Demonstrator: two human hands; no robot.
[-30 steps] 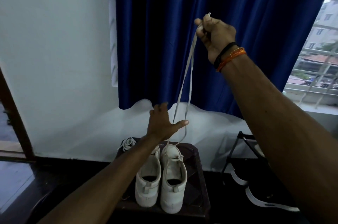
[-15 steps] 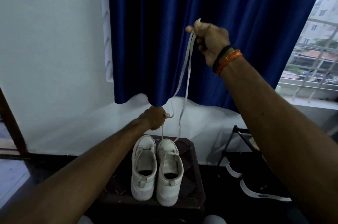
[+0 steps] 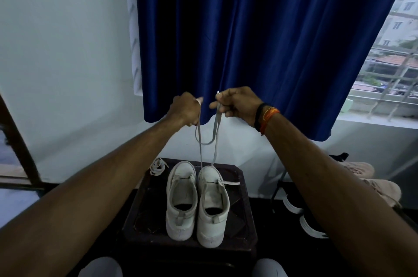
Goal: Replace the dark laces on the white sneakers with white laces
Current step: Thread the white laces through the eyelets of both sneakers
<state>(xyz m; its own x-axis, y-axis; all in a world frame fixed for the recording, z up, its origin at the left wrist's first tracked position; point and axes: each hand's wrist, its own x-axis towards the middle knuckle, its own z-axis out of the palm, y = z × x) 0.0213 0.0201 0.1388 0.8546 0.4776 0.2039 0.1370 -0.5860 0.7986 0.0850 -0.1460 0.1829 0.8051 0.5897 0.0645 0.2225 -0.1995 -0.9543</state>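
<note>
Here both hands, left hand (image 3: 186, 108) and right hand (image 3: 237, 105), pinch the white lace (image 3: 216, 123).

Both forearms are bare right up to where they leave view, with no sleeves on them. The left hand (image 3: 186, 109) carries no ring, watch or band that can be seen. Just behind the right hand (image 3: 237, 105), the wrist wears a black band (image 3: 258, 116) and, touching it on the forearm side, a bunch of orange threads (image 3: 269, 116) with a loose end hanging beneath. At the bottom edge, two knees show in pale grey cloth (image 3: 100, 267).
</note>
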